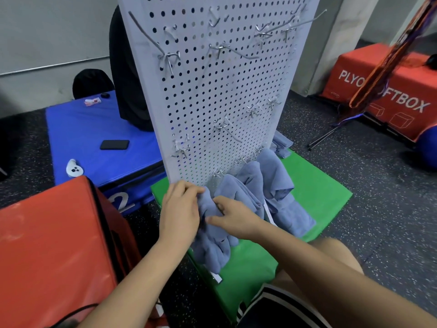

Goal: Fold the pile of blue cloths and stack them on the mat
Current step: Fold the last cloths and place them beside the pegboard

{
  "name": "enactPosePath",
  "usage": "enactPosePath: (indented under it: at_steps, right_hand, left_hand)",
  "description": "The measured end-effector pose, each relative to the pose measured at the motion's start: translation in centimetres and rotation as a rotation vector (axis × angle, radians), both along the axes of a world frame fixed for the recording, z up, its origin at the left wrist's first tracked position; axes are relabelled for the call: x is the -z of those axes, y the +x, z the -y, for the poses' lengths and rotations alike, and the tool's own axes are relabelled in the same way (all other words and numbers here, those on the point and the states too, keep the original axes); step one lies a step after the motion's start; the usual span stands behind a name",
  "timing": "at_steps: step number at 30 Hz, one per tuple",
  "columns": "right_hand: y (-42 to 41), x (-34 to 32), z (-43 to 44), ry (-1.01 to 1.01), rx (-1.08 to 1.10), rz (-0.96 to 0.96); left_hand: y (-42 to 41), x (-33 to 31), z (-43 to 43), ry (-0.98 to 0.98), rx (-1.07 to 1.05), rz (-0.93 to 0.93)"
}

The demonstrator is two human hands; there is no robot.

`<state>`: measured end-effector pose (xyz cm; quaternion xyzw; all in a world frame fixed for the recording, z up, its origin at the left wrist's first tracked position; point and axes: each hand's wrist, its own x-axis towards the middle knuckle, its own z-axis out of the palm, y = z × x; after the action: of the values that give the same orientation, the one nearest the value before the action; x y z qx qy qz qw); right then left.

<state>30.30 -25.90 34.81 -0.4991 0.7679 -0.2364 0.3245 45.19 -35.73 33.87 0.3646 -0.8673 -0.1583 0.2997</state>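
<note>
The left hand [182, 209] reaches forward with its fingers curled over the top of a blue cloth [212, 247], pinching it right at the lower edge of the pegboard [224, 91]; the right hand [233, 216] comes in from the right, forearm slanting across the frame, its fingers bunched into the same cloth just beside the left hand, thumb pointing left. The cloth hangs crumpled below both hands onto the green mat [319, 192]. More blue cloths [274, 171] droop from the board's low hooks to the right, their ends lying on the mat, and a folded stack [281, 143] shows past the board's right edge at the mat's far corner. On the left a blue box [94, 129] carries a white "2" on its side, with a black phone [114, 144] and a white controller [73, 168] on top. Nearer, a red box [47, 245] stands by the left forearm. At the far right another red box [350, 67] reads "PLYO" and "FTBOX" in white, a hanging strap [390, 55] covering the letters between
</note>
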Motion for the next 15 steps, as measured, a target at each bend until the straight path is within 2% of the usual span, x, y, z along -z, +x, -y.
enactPosePath:
  at_steps: [4,7,11,15]
  right_hand:
    - [-2.6,-1.2,-1.5,-0.04,-0.029,0.036]
    - [-5.8,-2.7,-3.4,-0.071,-0.022,-0.041]
    - [-12.1,-2.3,-7.0,-0.118,0.093,-0.041]
    - [-19.3,1.3,-11.2,-0.083,0.299,-0.009]
  left_hand:
    - [-2.3,-2.4,-2.1,0.149,0.071,-0.142]
    - [-6.0,-3.6,-4.5,0.155,0.2,-0.215]
    - [-12.7,-2.6,-7.5,0.185,0.316,-0.187]
    - [-19.9,2.3,-9.6,0.273,0.419,-0.073]
